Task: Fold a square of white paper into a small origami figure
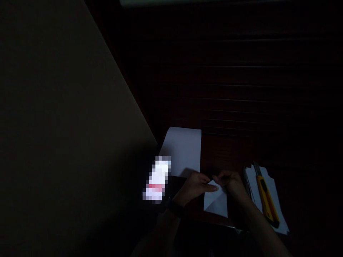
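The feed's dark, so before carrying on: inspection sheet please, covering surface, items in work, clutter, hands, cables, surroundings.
Surface: dark table, dimly lit.
Items in work: small folded paper, white, between the hands.
Clutter: yellow cutter on paper stack at right; large white sheet and glowing, pixelated screen at left.
Hands: left hand holds the paper near its top; right hand at its upper corner, grip unclear.
Cables: nothing seen.
Surroundings: plain wall at left, dark ridged panelling beyond.

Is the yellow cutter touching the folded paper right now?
Apart: the head view shows the right forearm and dark surface between the cutter and the folded paper.
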### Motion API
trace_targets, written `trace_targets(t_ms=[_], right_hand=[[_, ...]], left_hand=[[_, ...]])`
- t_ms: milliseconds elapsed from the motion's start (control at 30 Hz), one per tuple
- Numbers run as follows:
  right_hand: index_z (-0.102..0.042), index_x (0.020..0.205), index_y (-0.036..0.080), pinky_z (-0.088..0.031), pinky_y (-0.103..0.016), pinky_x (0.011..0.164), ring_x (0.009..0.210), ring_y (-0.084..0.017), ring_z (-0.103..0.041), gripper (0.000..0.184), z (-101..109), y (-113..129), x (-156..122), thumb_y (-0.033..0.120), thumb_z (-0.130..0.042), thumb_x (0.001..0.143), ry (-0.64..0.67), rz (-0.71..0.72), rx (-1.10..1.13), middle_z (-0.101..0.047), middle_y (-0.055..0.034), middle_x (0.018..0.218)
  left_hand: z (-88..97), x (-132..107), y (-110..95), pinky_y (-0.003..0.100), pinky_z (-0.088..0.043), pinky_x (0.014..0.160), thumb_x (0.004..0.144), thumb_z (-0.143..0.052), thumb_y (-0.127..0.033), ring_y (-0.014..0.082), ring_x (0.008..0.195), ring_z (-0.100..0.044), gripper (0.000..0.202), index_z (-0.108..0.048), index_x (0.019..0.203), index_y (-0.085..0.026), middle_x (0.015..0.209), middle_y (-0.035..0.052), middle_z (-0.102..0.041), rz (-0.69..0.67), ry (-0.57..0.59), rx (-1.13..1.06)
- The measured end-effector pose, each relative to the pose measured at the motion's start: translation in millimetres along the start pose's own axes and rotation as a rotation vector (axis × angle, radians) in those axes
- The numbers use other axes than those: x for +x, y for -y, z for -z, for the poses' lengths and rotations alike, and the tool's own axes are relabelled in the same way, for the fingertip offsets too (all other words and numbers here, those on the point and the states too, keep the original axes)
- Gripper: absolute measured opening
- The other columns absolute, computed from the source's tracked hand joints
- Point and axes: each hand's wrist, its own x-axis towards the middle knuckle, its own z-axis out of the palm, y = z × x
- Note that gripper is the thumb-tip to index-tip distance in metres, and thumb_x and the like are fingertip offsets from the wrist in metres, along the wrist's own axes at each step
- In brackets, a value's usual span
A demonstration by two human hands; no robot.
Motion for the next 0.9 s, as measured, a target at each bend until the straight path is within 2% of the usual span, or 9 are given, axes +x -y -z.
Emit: trace_targets(t_ms=[167, 333, 400, 500, 567, 767, 833, 900], right_hand=[[-0.065, 0.060, 0.015, -0.034, -0.024, 0.048, 0.050, -0.012, -0.046, 0.024, 0, 10, -5, 0.039, -0.067, 0.066, 0.078, 0.136, -0.136, -0.059, -0.0002, 0.056], [-0.062, 0.056, 0.015, -0.029, -0.022, 0.042, 0.045, -0.010, -0.042, 0.029, -3, 12, -19, 0.040, -0.063, 0.070, 0.027, 0.166, -0.271, -0.053, 0.0010, 0.048], [-0.065, 0.061, 0.015, -0.032, -0.022, 0.043, 0.047, -0.012, -0.047, 0.025, -4, 12, -28, 0.037, -0.062, 0.071, 0.059, 0.182, -0.296, -0.057, 0.0001, 0.052], [-0.068, 0.072, 0.016, -0.041, -0.024, 0.052, 0.058, -0.016, -0.056, 0.018, -2, 13, -42, 0.033, -0.063, 0.070, 0.135, 0.213, -0.330, -0.065, -0.0020, 0.065], [-0.069, 0.077, 0.017, -0.043, -0.026, 0.057, 0.064, -0.018, -0.059, 0.017, 1, 13, -50, 0.032, -0.063, 0.070, 0.141, 0.228, -0.349, -0.067, -0.0029, 0.070], [-0.069, 0.074, 0.018, -0.045, -0.028, 0.064, 0.070, -0.020, -0.062, 0.018, 8, 5, -66, 0.034, -0.060, 0.073, 0.102, 0.240, -0.333, -0.069, -0.0043, 0.072], [-0.069, 0.074, 0.017, -0.045, -0.026, 0.060, 0.067, -0.019, -0.061, 0.022, 7, 1, -69, 0.036, -0.058, 0.075, 0.068, 0.247, -0.352, -0.068, -0.0039, 0.070], [-0.068, 0.072, 0.016, -0.041, -0.024, 0.051, 0.057, -0.017, -0.057, 0.027, 5, -2, -71, 0.039, -0.055, 0.077, 0.041, 0.246, -0.379, -0.065, -0.0031, 0.063]], left_hand=[[-5.6, -3, -1, 0.020, -0.026, 0.046, 0.058, -0.073, -0.042, 0.0064, 0.048, -0.038, 0.034, -0.057, 0.056, -0.011, 0.052, -0.0047, -0.045, -0.033, -0.074, 0.023], [-5.8, -10, 1, 0.021, -0.020, 0.044, 0.058, -0.071, -0.044, 0.0057, 0.046, -0.030, 0.038, -0.052, 0.048, -0.012, 0.048, -0.0064, -0.034, -0.051, -0.056, 0.169], [-8.5, -15, 5, 0.021, -0.018, 0.044, 0.057, -0.071, -0.043, 0.0055, 0.046, -0.027, 0.039, -0.050, 0.045, -0.012, 0.047, -0.0068, -0.030, -0.058, -0.072, 0.212], [-15.6, -25, 11, 0.021, -0.019, 0.044, 0.057, -0.071, -0.041, 0.0053, 0.045, -0.027, 0.038, -0.050, 0.044, -0.012, 0.047, -0.0067, -0.031, -0.004, -0.124, 0.167], [-20.3, -31, 13, 0.020, -0.019, 0.044, 0.056, -0.072, -0.041, 0.0050, 0.045, -0.028, 0.038, -0.050, 0.043, -0.012, 0.046, -0.0065, -0.032, 0.041, -0.139, 0.107], [-27.2, -48, 12, 0.020, -0.024, 0.044, 0.052, -0.074, -0.045, 0.0077, 0.045, -0.039, 0.037, -0.061, 0.052, -0.010, 0.048, -0.0035, -0.046, 0.100, -0.205, -0.011], [-27.9, -52, 12, 0.021, -0.026, 0.045, 0.053, -0.073, -0.045, 0.0085, 0.046, -0.041, 0.038, -0.062, 0.054, -0.009, 0.049, -0.0025, -0.048, 0.078, -0.219, -0.023], [-27.8, -55, 10, 0.021, -0.028, 0.046, 0.056, -0.071, -0.047, 0.0093, 0.047, -0.043, 0.039, -0.063, 0.056, -0.009, 0.051, -0.0014, -0.051, 0.051, -0.178, -0.033]])
